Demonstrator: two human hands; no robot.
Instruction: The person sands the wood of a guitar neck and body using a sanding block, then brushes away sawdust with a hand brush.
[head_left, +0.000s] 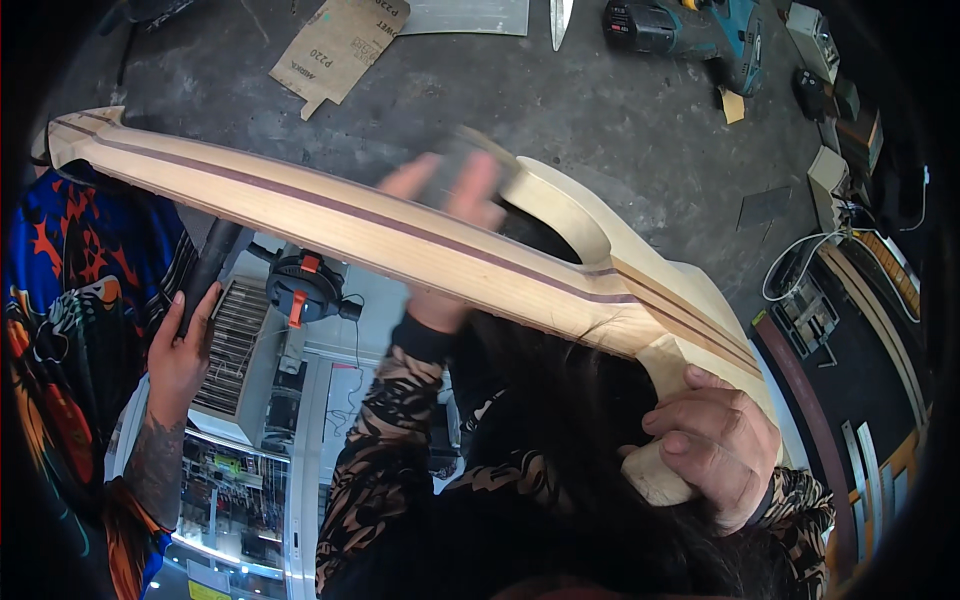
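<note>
A pale wooden guitar neck (350, 220) with dark stripes runs from the headstock at upper left into the pale body (680, 290) at right. My left hand (450, 200) reaches behind the neck, closed on a motion-blurred grey sanding block (470, 150) beside the upper horn; part of the hand is hidden by the neck. My right hand (715, 445) is closed around the body's lower horn (655, 465). Long dark hair hangs beneath the guitar.
A co-worker's hand (185, 350) holds a black tube (215, 270) at left, near a dark machine (305, 290). On the grey bench (650, 120) lie sandpaper (330, 50), a blade (560, 20) and a cordless tool (730, 45). Wood strips and cables sit at right.
</note>
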